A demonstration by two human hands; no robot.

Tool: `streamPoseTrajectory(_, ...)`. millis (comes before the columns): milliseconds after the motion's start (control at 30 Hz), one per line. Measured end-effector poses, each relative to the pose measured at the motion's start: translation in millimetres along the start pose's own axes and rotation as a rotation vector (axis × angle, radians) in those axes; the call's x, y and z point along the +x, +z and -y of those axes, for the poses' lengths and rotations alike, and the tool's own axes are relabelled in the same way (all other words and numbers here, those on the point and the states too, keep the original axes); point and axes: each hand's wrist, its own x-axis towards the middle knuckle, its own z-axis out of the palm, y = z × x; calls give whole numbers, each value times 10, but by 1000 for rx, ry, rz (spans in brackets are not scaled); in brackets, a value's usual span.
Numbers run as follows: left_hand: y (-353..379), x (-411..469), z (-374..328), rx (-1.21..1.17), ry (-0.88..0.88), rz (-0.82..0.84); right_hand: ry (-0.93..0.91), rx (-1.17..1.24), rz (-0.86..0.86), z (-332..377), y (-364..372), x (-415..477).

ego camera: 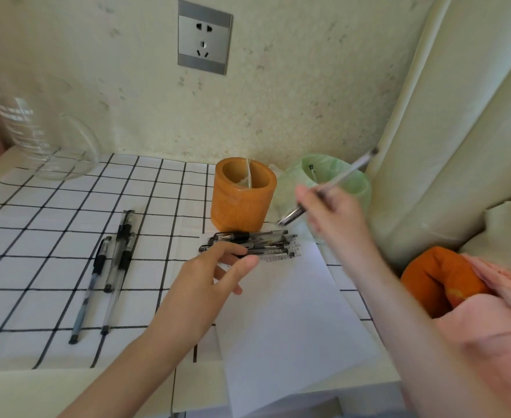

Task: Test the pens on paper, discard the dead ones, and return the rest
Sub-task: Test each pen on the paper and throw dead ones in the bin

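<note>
My right hand (pixel 335 212) pinches a clear pen (pixel 349 171), tilted in the air over the small bin lined with a green bag (pixel 356 182); another pen sticks up inside that bin. My left hand (pixel 215 276) reaches with relaxed fingers to a bundle of several black-grip pens (pixel 257 244) lying on the top edge of the white paper sheet (pixel 293 321); I cannot tell if the fingers hold one. The orange pen holder (pixel 243 196) stands behind the bundle. Three pens (pixel 109 267) lie apart on the checked cloth to the left.
A glass measuring jug (pixel 37 131) stands at the back left on the white checked tablecloth (pixel 37 224). A wall socket (pixel 204 37) is above. A cream padded edge (pixel 444 131) and orange and pink cloth (pixel 441 279) crowd the right side. The table's front edge is near.
</note>
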Motion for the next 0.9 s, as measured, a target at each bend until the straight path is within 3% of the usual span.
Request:
streamPoseTrajectory(133,-32,-1,35,148,33,-19,-126,-507,-150,175,-261,582)
streamPoseTrajectory(233,-37,5,31,198,42,-19,-96,-807,-99,203,-320,926)
streamPoseTrajectory(367,-57,-3,32,250,63,-17,79,-1048,21,112,-333,1144)
streamPoseTrajectory(467,-93,-19,95,334,70,-18,58,-1011,-18,84,-315,1078)
streamPoseTrajectory(633,-191,-49,171,464,70,-107,-142,-662,-150,35,-95,518)
streamPoseTrajectory(767,-282,-41,353,804,156,-228,-56,-399,87,-158,238,-101)
streamPoseTrajectory(900,-394,-63,421,1044,-46,-185,-3,-381,246,-443,471,-400)
